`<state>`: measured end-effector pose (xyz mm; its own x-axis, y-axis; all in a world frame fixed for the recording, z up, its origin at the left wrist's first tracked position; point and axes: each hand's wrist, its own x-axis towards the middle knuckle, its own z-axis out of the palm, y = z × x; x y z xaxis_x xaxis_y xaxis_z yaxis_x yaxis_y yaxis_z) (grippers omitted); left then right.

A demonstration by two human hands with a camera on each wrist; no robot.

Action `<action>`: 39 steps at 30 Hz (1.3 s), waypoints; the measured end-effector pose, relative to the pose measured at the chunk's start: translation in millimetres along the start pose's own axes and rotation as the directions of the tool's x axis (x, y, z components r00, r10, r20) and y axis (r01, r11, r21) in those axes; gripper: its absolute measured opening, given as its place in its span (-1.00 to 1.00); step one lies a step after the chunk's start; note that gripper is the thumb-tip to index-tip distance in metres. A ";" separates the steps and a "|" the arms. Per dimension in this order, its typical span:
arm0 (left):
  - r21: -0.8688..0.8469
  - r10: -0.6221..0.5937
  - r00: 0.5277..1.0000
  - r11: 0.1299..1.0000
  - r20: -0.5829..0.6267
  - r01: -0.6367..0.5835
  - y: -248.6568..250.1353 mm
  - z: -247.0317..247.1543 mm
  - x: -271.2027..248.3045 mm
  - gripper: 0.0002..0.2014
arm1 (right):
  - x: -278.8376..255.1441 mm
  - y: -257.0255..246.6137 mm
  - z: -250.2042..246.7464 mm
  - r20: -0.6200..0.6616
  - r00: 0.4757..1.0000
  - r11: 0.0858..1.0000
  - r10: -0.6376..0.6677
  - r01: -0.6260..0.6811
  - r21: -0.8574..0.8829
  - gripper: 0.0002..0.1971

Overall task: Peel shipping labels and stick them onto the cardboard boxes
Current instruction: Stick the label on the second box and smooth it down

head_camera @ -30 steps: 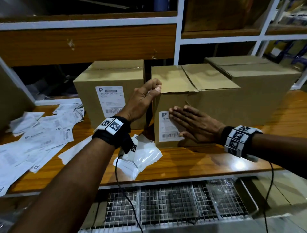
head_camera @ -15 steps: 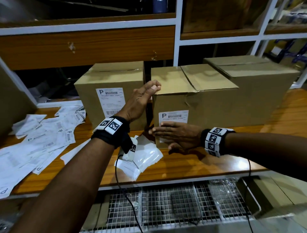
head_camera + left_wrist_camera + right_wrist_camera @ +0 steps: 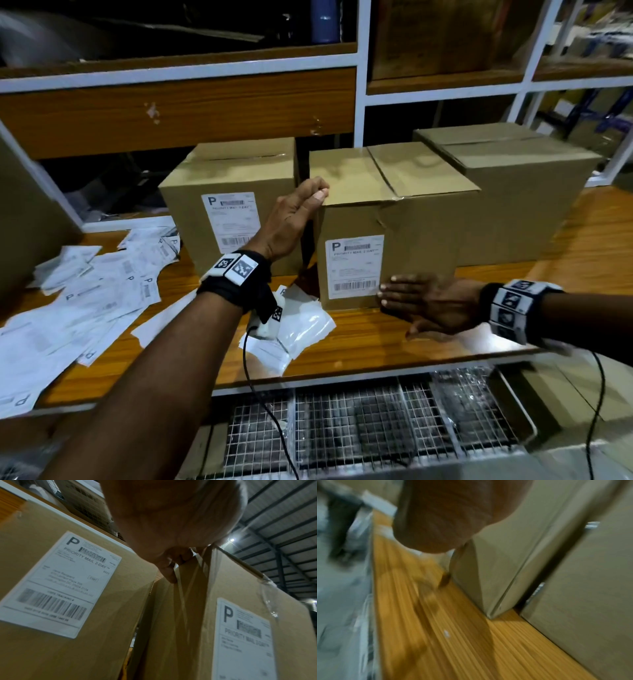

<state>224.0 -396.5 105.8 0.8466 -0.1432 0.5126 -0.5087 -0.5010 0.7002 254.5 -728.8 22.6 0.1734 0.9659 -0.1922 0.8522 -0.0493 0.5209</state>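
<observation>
Three cardboard boxes stand in a row on the wooden table [image 3: 376, 339]. The left box [image 3: 270, 171] carries a white shipping label [image 3: 230, 219]. On the front of the middle box [image 3: 421, 222] sits another label [image 3: 354, 265]. My left hand [image 3: 298, 219] grips that box's top left corner, fingers [image 3: 169, 568] curled over the edge. Flat against the box's lower front lies my right hand [image 3: 421, 301], its straight fingertips at the label's lower right corner. The right box [image 3: 520, 192] shows no label. In the right wrist view the palm [image 3: 450, 513] is blurred beside the box [image 3: 505, 561].
Loose label sheets [image 3: 78, 308] are strewn over the table's left side. Peeled glossy backings [image 3: 301, 325] lie under my left wrist. A wire mesh rack [image 3: 359, 428] sits below the table's front edge. White-framed shelving [image 3: 361, 68] rises behind the boxes.
My right hand swept left across the middle box's label, then slid back right and now lies off its lower right corner. My left hand stayed on the box's top corner.
</observation>
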 end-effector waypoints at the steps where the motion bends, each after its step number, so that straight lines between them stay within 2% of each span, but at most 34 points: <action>1: 0.007 0.000 1.000 1.000 0.003 0.000 1.1 0.2 0.0 -0.59 | -7.8 2.1 -7.2 -0.129 0.991 0.999 0.038 -0.036 0.022 -0.31; 3: 0.014 -0.008 1.000 1.000 0.014 0.008 3.5 0.7 -0.4 -0.60 | -20.1 10.5 -19.7 -0.323 0.936 0.990 0.141 -0.130 0.057 -0.37; 4: 0.016 -0.014 1.000 1.000 0.017 0.014 4.5 1.2 -1.6 -0.57 | -23.9 16.1 -26.2 -0.408 0.890 0.979 0.203 -0.196 0.061 -0.39; 6: 0.052 -0.008 1.000 0.999 0.005 0.008 8.6 1.3 -3.2 -0.46 | -30.4 32.1 -41.2 -0.559 0.756 0.927 0.341 -0.369 0.068 -0.43; 8: 0.135 0.018 1.000 0.991 -0.002 -0.018 12.9 1.7 -6.0 -0.32 | -39.4 48.0 -53.9 -0.625 0.628 0.849 0.463 -0.518 0.109 -0.44; 9: 0.185 0.039 0.999 0.982 0.002 -0.039 14.4 2.8 -7.5 -0.25 | -44.1 54.4 -56.9 -0.617 0.598 0.818 0.512 -0.558 0.139 -0.44; 11: 0.255 0.062 0.998 0.965 0.012 -0.063 17.6 4.5 -8.8 -0.17 | -49.2 62.7 -58.8 -0.555 0.589 0.783 0.587 -0.586 0.207 -0.42; 14: 0.393 0.088 0.996 0.916 -0.002 -0.081 19.4 6.3 -7.0 -0.19 | -42.7 64.4 -56.2 -0.453 0.578 0.728 0.679 -0.609 0.314 -0.38; 16: 0.542 0.126 0.992 0.834 -0.010 -0.100 19.5 4.9 -1.0 -0.21 | -33.5 66.4 -56.7 -0.386 0.556 0.676 0.736 -0.631 0.381 -0.31; 19: 0.724 0.168 0.985 0.677 0.023 -0.133 18.2 1.3 11.6 -0.28 | -17.6 78.2 -61.9 -0.320 0.552 0.637 0.770 -0.644 0.423 -0.32; 21: 0.818 0.143 0.989 0.563 0.048 -0.120 17.9 -1.4 22.7 -0.39 | -4.0 88.2 -63.3 -0.285 0.548 0.614 0.787 -0.650 0.448 -0.35; 23: 0.884 0.066 0.996 0.459 0.065 -0.088 18.0 -4.5 31.8 -0.43 | 11.2 96.1 -63.3 -0.250 0.546 0.594 0.799 -0.657 0.464 -0.39; 26: 0.923 -0.014 0.998 0.382 0.063 -0.053 15.8 -11.1 43.0 -0.43 | 27.4 107.1 -62.2 -0.247 0.535 0.581 0.808 -0.656 0.482 -0.40; 29: 0.936 -0.043 0.998 0.350 0.051 -0.033 13.8 -15.1 50.7 -0.44 | 34.6 115.9 -57.8 -0.244 0.539 0.583 0.806 -0.652 0.484 -0.37; 33: 0.933 -0.098 0.995 0.359 0.012 0.024 13.3 -16.7 53.7 -0.45 | 41.0 122.0 -53.7 -0.227 0.546 0.578 0.807 -0.649 0.494 -0.36; 37: 0.897 -0.142 0.990 0.434 -0.027 0.087 12.8 -15.1 54.5 -0.46 | 47.8 123.8 -55.2 -0.210 0.541 0.562 0.814 -0.643 0.520 -0.35; 39: 0.853 -0.188 0.982 0.508 -0.022 0.116 13.2 -17.8 52.6 -0.43 | 50.3 123.3 -59.1 -0.171 0.540 0.539 0.824 -0.653 0.532 -0.31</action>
<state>259.0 -395.5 150.9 0.9235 -0.0279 0.3827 -0.0265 -0.9996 -0.0088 339.1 -671.2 126.3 0.7115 0.5245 0.4677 0.6085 -0.7927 -0.0368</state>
